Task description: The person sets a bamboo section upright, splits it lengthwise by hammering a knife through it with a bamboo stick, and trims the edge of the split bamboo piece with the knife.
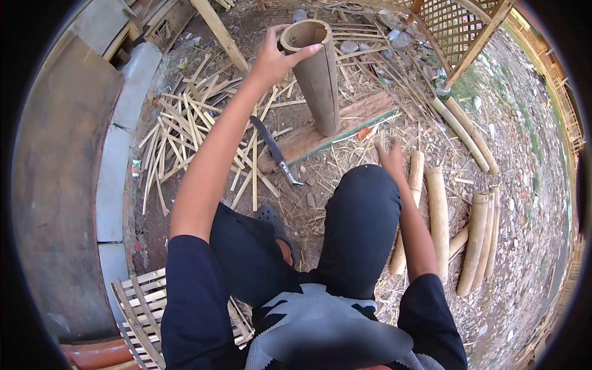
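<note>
My left hand (275, 57) grips the top rim of a thick, hollow bamboo tube (318, 86), its fingers behind the rim and its thumb across the near side. The tube stands nearly upright on a wooden board (364, 113), and a dark crack runs down its side. On the board's left part lies a machete (269, 139) with a dark curved blade, its handle toward me. My right hand (390, 154) is beside my right knee, low over the straw-covered ground. It touches neither the tube nor the machete, and its fingers look extended, with nothing seen in them.
Split bamboo strips (185, 132) lie piled left of the board. Several cut bamboo pieces (436, 216) rest on the ground at right, with two longer poles (465, 132) farther off. A slatted bamboo seat (145, 308) is at lower left. A lattice panel (459, 28) stands at upper right.
</note>
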A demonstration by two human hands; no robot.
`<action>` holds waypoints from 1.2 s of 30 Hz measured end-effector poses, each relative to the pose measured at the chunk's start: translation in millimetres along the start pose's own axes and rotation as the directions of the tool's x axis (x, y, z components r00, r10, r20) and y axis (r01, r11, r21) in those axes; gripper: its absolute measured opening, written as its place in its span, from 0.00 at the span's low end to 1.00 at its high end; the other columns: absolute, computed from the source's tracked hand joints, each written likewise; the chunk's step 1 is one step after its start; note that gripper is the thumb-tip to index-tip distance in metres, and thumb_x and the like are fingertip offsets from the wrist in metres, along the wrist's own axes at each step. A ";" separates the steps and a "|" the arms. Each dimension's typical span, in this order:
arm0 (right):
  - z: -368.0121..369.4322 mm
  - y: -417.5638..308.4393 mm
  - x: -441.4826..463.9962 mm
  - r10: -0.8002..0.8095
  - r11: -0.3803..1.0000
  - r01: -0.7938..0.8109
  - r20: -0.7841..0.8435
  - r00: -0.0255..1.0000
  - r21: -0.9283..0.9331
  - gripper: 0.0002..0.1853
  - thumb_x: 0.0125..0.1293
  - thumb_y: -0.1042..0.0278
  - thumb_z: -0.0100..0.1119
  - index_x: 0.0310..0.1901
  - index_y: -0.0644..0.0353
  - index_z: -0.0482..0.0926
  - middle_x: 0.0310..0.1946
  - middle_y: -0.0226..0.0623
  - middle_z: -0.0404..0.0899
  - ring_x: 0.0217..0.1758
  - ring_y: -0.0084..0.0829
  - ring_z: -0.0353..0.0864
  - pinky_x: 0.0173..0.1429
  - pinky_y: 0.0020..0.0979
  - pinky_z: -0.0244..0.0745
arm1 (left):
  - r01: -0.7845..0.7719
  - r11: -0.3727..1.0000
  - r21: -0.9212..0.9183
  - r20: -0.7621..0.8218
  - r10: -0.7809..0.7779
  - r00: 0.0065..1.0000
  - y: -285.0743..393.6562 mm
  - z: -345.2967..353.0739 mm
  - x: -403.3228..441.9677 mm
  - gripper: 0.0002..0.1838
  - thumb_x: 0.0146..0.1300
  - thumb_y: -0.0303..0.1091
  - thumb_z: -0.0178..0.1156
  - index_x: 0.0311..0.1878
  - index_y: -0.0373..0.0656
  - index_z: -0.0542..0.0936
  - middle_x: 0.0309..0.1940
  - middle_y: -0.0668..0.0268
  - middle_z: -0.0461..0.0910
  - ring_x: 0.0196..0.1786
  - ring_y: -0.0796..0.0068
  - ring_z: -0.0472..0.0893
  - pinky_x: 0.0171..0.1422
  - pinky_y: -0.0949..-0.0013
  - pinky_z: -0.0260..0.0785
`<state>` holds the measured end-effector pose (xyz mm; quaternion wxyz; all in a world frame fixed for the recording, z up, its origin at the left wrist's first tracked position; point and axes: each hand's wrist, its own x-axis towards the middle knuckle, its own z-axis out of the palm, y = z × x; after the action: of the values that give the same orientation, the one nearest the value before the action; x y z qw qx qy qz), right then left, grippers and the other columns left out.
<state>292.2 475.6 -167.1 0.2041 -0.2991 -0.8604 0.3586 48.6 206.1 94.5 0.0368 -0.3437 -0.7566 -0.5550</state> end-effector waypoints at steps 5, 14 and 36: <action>18.7 151.3 -123.5 0.504 0.771 -0.431 0.036 0.863 -0.469 0.33 0.65 0.47 0.61 0.61 0.66 0.68 0.60 0.64 0.68 0.67 0.61 0.67 0.67 0.54 0.66 | -0.065 0.998 0.018 0.039 0.064 0.997 -6.2 0.0 6.0 0.46 0.56 0.56 0.74 0.69 0.35 0.66 0.62 0.52 0.74 0.67 0.63 0.74 0.71 0.61 0.67; 39.1 179.6 -146.4 0.470 0.787 -0.437 -0.036 0.882 -0.436 0.29 0.65 0.49 0.57 0.58 0.64 0.68 0.61 0.59 0.66 0.65 0.58 0.64 0.65 0.53 0.66 | -0.124 0.991 -0.047 0.117 0.128 0.985 -13.0 9.3 9.7 0.53 0.52 0.61 0.74 0.74 0.39 0.63 0.66 0.48 0.71 0.69 0.59 0.73 0.72 0.59 0.66; -112.9 6.0 -49.5 0.453 0.887 -0.459 0.274 0.848 -0.046 0.31 0.68 0.57 0.60 0.65 0.70 0.69 0.45 0.48 0.83 0.45 0.37 0.85 0.48 0.35 0.81 | 0.027 0.993 -0.117 0.114 -0.014 0.993 4.4 12.5 -14.4 0.57 0.55 0.62 0.72 0.76 0.37 0.55 0.69 0.45 0.67 0.72 0.54 0.69 0.75 0.54 0.61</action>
<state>394.8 502.1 -103.9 -0.0060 -0.4394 -0.7807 0.4443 66.1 210.7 87.0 -0.0324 -0.3683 -0.7269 -0.5787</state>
